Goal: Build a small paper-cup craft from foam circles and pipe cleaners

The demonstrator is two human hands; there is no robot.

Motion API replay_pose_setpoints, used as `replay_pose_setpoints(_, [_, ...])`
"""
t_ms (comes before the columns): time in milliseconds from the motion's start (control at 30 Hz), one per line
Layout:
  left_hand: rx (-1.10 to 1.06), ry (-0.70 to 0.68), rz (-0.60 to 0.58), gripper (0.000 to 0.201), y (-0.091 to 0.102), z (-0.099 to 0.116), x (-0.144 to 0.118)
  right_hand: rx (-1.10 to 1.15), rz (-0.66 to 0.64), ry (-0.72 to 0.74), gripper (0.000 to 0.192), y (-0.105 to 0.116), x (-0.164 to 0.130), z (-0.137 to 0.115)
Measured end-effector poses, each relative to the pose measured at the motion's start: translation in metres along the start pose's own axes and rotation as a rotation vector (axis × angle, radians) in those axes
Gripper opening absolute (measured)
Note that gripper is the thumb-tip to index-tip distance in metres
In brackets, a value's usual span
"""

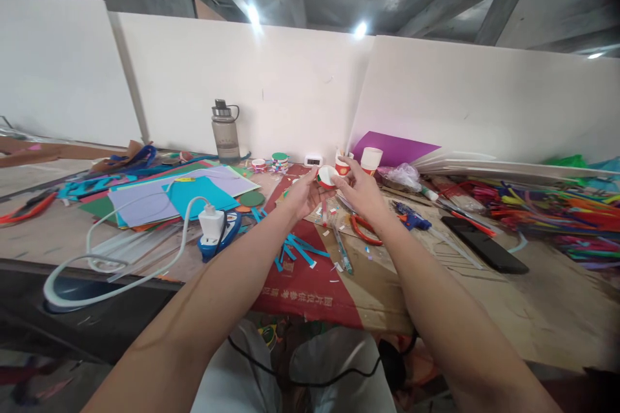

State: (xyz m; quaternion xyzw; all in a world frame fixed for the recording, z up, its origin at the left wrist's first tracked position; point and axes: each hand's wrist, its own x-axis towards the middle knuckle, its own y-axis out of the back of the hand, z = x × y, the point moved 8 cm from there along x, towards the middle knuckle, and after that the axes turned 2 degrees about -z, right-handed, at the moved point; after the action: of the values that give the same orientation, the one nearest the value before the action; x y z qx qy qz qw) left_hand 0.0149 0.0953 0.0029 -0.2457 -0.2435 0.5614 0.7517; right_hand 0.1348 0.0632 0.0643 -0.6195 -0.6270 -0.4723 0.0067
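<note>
Above the middle of the table, both my hands hold a small round white piece with red and green on its side [327, 176]. My left hand [304, 196] grips it from the left, fingers curled beneath. From the right, the thumb and fingers of my right hand [361, 190] pinch its edge. Just behind are a red and white paper cup [341, 166] and a second paper cup [371, 159]. Blue paper strips [301, 249], a pen [341, 249] and orange-handled scissors [364, 231] lie below my hands.
A water bottle [225, 132] stands at the back left, near stacked round pieces [279, 162] and a small digital clock [313, 161]. Coloured sheets [145, 199] and a white plug on a blue socket [212, 224] are left. A phone [484, 244], glue gun [411, 215] and pipe cleaners [576, 213] lie right.
</note>
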Motion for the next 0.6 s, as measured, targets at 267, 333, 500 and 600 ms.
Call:
replay_pose_setpoints(267, [-0.047, -0.031, -0.053, 0.034, 0.003, 0.001, 0.004, -0.020, -0.066, 0.138, 0.046, -0.012, 0.003, 0.004])
replay_pose_setpoints(333, [-0.053, -0.036, -0.054, 0.033, 0.002, 0.001, 0.004, -0.053, -0.070, 0.154, 0.047, -0.012, 0.003, 0.004])
replay_pose_setpoints(500, [-0.042, -0.033, 0.000, 0.031, 0.004, 0.001, 0.004, -0.234, -0.084, 0.146, 0.051, -0.011, -0.001, 0.001])
replay_pose_setpoints(600, [-0.003, -0.041, 0.010, 0.027, 0.003, 0.001, 0.003, -0.298, -0.069, 0.132, 0.051, -0.010, -0.004, 0.000])
